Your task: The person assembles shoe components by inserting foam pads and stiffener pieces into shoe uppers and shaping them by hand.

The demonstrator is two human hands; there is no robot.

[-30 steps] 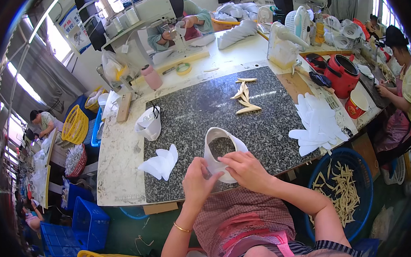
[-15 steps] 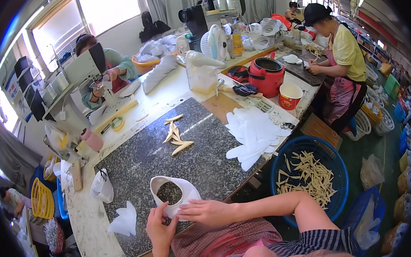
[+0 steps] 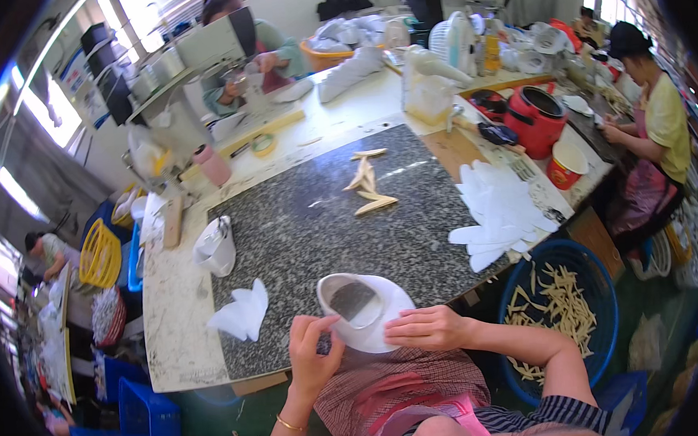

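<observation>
A white, rounded shoe upper (image 3: 383,316) with a wide oval opening is held at the near edge of the dark speckled stone slab (image 3: 311,244). On its left side, my left hand (image 3: 315,349) pinches the rim between thumb and fingers. My right hand (image 3: 428,327) grips the right side, its fingers laid flat together across the white surface and its thumb hidden. Left of the upper lie thin white cut pieces (image 3: 243,311), and beyond them sits a folded white upper (image 3: 215,246). Several cream tapered strips (image 3: 371,186) lie farther back on the slab.
White cut-outs (image 3: 496,209) are piled at the slab's right edge. A blue basket (image 3: 614,306) of cream strips stands low at my right. Behind are a red pot (image 3: 535,119), a paper tub (image 3: 567,165) and a pink bottle (image 3: 212,165). Two co-workers sit across and to the right.
The head view has shifted, so the table appears farther right. Both hands keep hold of the upper, which has tilted and now sits nearer the slab's front edge.
</observation>
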